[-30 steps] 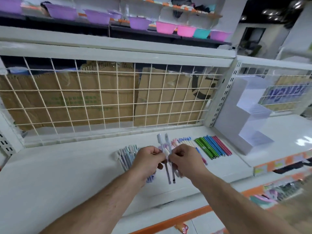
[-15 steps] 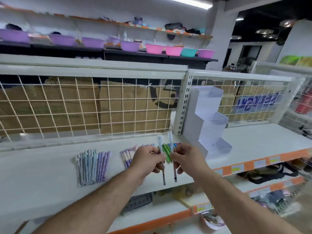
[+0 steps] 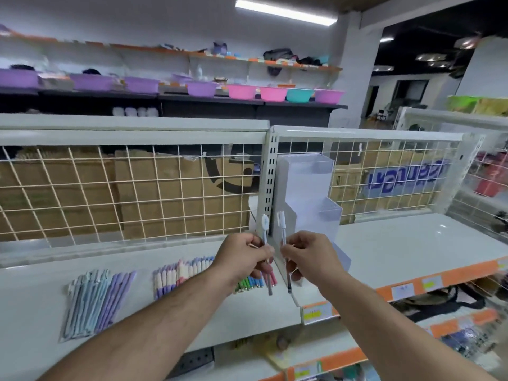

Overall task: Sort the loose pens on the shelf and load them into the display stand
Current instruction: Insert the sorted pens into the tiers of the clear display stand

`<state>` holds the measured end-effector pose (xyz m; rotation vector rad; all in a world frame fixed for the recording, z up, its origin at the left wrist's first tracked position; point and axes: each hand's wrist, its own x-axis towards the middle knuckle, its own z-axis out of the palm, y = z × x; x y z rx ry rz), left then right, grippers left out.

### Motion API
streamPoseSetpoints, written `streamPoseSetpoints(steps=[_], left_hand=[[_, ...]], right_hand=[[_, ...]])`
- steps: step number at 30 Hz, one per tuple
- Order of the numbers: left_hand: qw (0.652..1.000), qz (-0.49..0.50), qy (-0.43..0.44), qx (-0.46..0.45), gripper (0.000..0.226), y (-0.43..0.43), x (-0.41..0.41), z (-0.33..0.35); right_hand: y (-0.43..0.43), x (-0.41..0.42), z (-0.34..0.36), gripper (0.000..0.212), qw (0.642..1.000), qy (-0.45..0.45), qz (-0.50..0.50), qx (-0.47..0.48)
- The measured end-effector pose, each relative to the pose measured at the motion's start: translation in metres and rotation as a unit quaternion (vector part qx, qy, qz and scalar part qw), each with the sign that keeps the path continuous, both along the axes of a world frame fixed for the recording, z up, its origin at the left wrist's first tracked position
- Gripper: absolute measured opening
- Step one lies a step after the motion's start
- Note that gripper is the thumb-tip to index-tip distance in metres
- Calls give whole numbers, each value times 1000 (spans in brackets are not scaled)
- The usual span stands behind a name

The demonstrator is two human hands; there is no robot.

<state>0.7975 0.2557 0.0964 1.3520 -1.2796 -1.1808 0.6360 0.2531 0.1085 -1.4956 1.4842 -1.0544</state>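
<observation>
Head view. The left hand (image 3: 242,257) holds a white-capped pen (image 3: 265,224), fingers curled and clamped round the barrel, cap up and tip down. The right hand (image 3: 310,257) pinches a second pen (image 3: 283,229) the same way, fingers closed on it. The two pens stand near upright, just beside each other and not touching, above the white shelf (image 3: 412,243).

Directly behind them, the tiered clear display stand (image 3: 305,188) sits on the shelf by the wire mesh (image 3: 137,193).

Loose pens lie in groups on the shelf:
- A blue and purple row (image 3: 96,301) lies to the left.
- A pastel row (image 3: 181,270) lies in the middle.
- The green pens (image 3: 247,284) are partly hidden under the left hand.

Cardboard boxes (image 3: 68,193) stand behind the mesh.
</observation>
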Motion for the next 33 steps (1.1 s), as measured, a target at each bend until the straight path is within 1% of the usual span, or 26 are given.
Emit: streamPoseSetpoints(steps=[4,10,12,17,24,28,33], left_hand=[[1000,-12,11,-18,11,-40,-7,6],[998,-32,52,-28,8,-98,-14,32],[998,-32,44,-39,7,-115,-15,41],[997,-12,-3,-74,13,-151,-18,65],[990,65,-36,-122,7,-193,-40,89],[983,118,-36,-135,7,-210,-56,103],[967,177,-33,-179,6,-229,-78,123]], right_hand=[[-37,-8,9,9,1000,-16,8,-7],[-95,-13,32,10,999,-5,-2,-33],[-113,-16,38,10,999,-9,-6,-48],[-148,-25,57,8,998,-18,1,-66],[-201,-50,82,10,995,-28,35,-90],[-231,-66,103,13,990,-40,62,-120],[-264,-79,119,10,986,-32,94,-134]])
